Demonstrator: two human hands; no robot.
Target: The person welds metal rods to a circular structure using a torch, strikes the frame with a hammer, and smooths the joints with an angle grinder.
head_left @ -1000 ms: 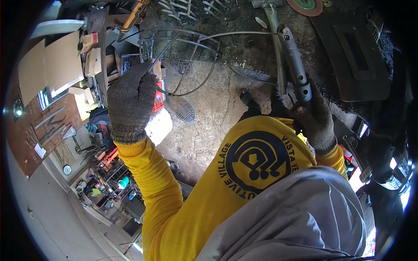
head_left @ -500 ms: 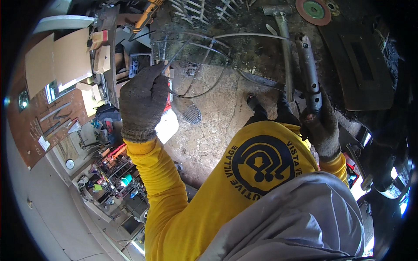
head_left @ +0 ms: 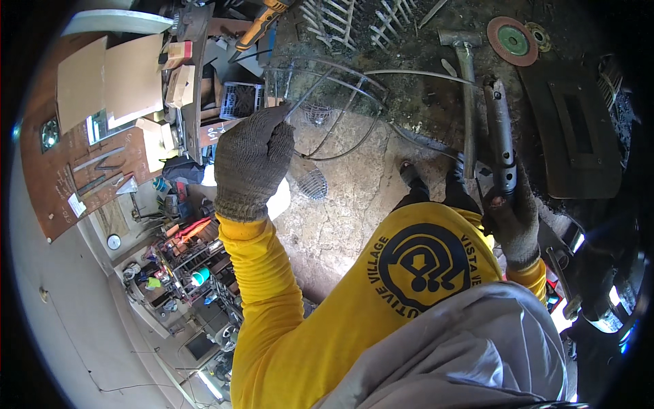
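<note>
My left hand (head_left: 253,167), in a dark knitted glove, is closed round part of a frame of bent metal rods (head_left: 351,102). The frame's curved rods and cross rods spread over the edge of the dark workbench (head_left: 422,102). In my right hand (head_left: 512,228), gloved too, is a grey metal tube (head_left: 501,129) with round holes along its side, pointing away from me. Just left of the tube lies a hammer (head_left: 467,102) with a metal handle. Whether the tube touches the frame's long rod, I cannot tell.
Branched metal pieces (head_left: 334,24), a flap disc (head_left: 511,41) and a dark welding shield (head_left: 575,129) lie on the bench. A yellow and black power tool (head_left: 262,27) is at the far left. Cardboard (head_left: 126,82) and crowded tool shelves (head_left: 197,273) stand left.
The whole view has shifted, so bench, frame and hands appear farther right and slightly lower. Both hands keep their holds on the frame and the tube.
</note>
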